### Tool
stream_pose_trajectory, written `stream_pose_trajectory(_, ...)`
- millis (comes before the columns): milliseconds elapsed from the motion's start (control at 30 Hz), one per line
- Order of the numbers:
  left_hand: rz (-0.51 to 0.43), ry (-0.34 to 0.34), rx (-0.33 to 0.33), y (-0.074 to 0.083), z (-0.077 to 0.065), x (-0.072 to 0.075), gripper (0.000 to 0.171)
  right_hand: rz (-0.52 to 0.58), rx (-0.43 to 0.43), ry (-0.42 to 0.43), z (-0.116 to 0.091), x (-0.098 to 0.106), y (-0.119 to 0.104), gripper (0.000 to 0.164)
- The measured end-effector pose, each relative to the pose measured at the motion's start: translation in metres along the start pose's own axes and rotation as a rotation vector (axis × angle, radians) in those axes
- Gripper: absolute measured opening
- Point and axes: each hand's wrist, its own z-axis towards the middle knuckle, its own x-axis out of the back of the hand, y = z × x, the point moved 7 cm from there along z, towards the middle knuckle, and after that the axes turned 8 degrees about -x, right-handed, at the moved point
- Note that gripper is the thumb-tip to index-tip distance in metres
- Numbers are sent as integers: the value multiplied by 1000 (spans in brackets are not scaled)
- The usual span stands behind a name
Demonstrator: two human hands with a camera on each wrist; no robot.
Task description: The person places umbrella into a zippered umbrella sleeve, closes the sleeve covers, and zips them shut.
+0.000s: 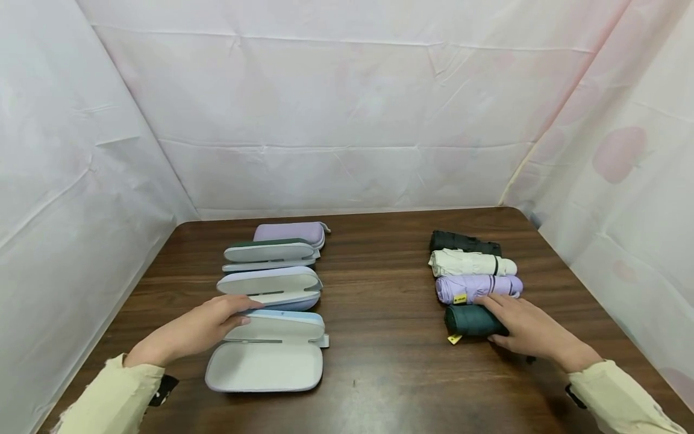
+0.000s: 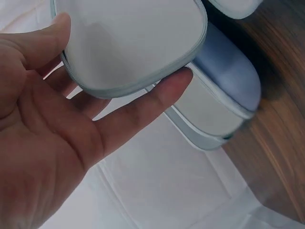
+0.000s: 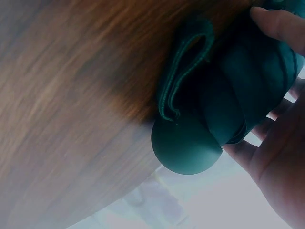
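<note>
In the head view my left hand pinches the raised lid of the nearest glasses case, a light blue one lying open with a pale lining. The left wrist view shows the lid between thumb and fingers. At the right, my right hand grips a dark green folded umbrella lying on the table. Its rounded handle end and wrist strap show in the right wrist view. Just behind that umbrella lies a lilac one.
Behind the held case are a half-open blue case, a partly open dark green one and a closed purple one. White and black umbrellas lie beyond the lilac one. Pale curtains enclose the wooden table.
</note>
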Motion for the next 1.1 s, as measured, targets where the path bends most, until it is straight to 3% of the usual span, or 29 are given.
stream_pose_trajectory(233,72,72,-24,15,11,2,32,1,-11,-7,0,-1,1,70)
stream_pose_trajectory(433,164,212,-61,22,23,1,29,-2,-2,8,-1,0,1,70)
stream_pose_trajectory(567,158,278,-91,26,33,1,28,0,-6,1,-1,0,1,70)
stream_pose_trajectory(800,161,325,-163,38,56,3,32,2,-17,-5,-2,0,2,70)
stream_pose_trajectory(1100,138,329,-146,47,86,3,32,1,-3,-5,-1,1,-1,71)
